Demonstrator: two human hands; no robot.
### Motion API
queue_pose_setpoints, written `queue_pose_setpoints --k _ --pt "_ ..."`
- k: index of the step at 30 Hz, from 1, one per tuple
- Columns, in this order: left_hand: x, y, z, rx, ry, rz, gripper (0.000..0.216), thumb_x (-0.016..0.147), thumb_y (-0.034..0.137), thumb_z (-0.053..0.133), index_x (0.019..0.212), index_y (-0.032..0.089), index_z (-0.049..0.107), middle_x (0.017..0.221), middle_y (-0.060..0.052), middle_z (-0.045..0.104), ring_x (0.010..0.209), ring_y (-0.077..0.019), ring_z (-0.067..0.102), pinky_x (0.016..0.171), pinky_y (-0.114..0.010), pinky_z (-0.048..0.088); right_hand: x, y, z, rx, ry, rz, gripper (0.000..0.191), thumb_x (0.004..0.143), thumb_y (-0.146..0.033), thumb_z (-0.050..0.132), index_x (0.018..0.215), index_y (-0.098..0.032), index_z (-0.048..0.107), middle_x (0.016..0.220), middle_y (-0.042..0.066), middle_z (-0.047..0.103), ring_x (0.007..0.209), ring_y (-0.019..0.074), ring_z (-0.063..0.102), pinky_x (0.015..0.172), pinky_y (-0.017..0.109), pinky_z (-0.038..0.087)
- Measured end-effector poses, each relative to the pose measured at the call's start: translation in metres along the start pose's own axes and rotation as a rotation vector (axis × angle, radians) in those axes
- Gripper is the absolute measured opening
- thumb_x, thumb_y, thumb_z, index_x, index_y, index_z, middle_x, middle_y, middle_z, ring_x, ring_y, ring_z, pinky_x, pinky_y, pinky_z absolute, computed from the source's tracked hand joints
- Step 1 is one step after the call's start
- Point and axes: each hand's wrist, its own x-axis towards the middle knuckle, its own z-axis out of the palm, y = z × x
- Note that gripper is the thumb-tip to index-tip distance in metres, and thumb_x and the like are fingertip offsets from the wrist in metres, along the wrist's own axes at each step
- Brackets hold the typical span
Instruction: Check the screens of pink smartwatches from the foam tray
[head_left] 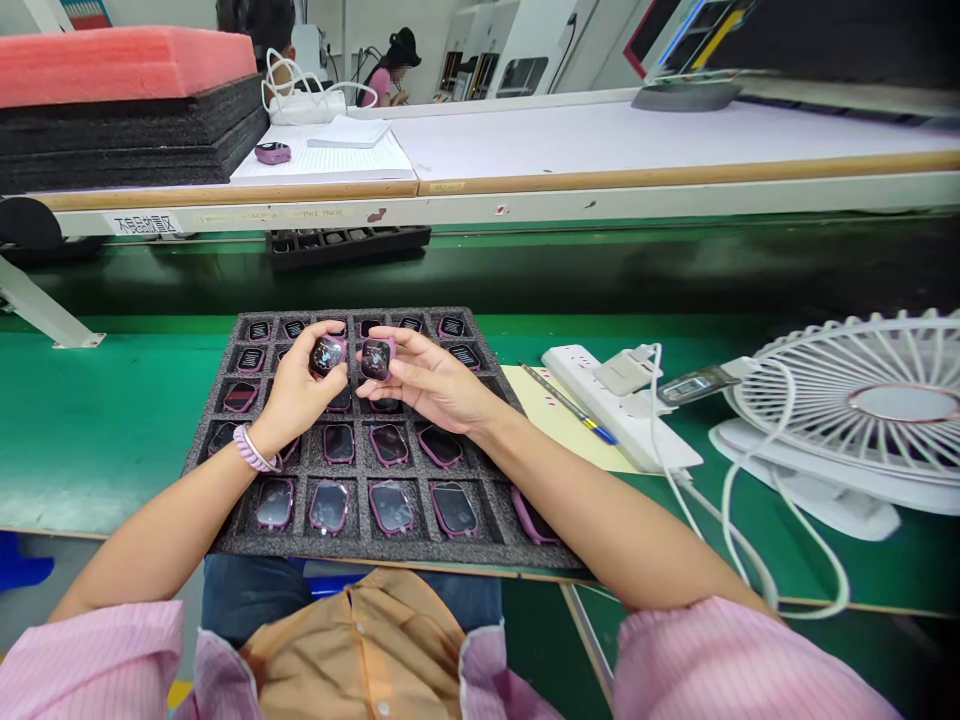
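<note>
Over the back half of a dark foam tray [360,548], both my hands are raised, each with a purple-cased smartwatch. My left hand [298,392] grips one smartwatch [327,356] by its edges, its lit screen facing up. Close beside it, my right hand [435,385] pinches a second smartwatch [376,359], also with a lit screen. Below them the tray's compartments hold several more watches, such as a dark-screened watch [390,506] in the front row. Some watches in the rear rows show lit text. My hands and forearms cover part of the tray.
To the right are a pen [574,408] on yellow paper, a white power strip [622,405], cables and a white fan [862,410]. A raised shelf [562,145] behind carries stacked foam [127,100] and another watch [272,153]. Another tray [349,247] sits beneath it. Two people are beyond.
</note>
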Motion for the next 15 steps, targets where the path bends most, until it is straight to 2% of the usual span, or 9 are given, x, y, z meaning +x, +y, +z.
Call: queue_pose_setpoints --k 4,10,15 --pt "-0.0001 0.0013 -0.0006 0.016 -0.026 -0.007 0.046 0.082 0.021 0.062 0.128 0.019 0.063 0.11 -0.005 0.07 0.08 -0.0143 0.059 0.072 -0.025 0.05 -0.0013 -0.0016 0.0022 -0.003 0.001 -0.01 0.054 0.086 -0.042 0.094 0.128 -0.027 0.064 0.107 0.0 0.075 0.09 0.019 0.08 0.089 0.032 0.066" --pt "-0.0005 0.0016 -0.0003 0.004 0.006 0.013 0.047 0.083 0.024 0.063 0.13 0.019 0.063 0.12 -0.007 0.067 0.093 -0.0175 0.061 0.075 -0.026 0.05 -0.0018 -0.0026 0.0035 0.01 -0.004 -0.016 0.055 0.087 -0.042 0.094 0.129 -0.027 0.063 0.11 0.0 0.074 0.092 0.0187 0.08 0.088 0.031 0.066" --pt "-0.0005 0.0025 -0.0013 0.053 -0.019 0.0 0.046 0.084 0.024 0.062 0.13 0.019 0.063 0.11 -0.005 0.069 0.08 -0.0151 0.057 0.072 -0.026 0.048 -0.0027 -0.0031 0.0031 -0.012 -0.006 -0.02 0.055 0.087 -0.043 0.093 0.13 -0.027 0.063 0.108 0.0 0.074 0.089 0.0179 0.079 0.088 0.031 0.065"
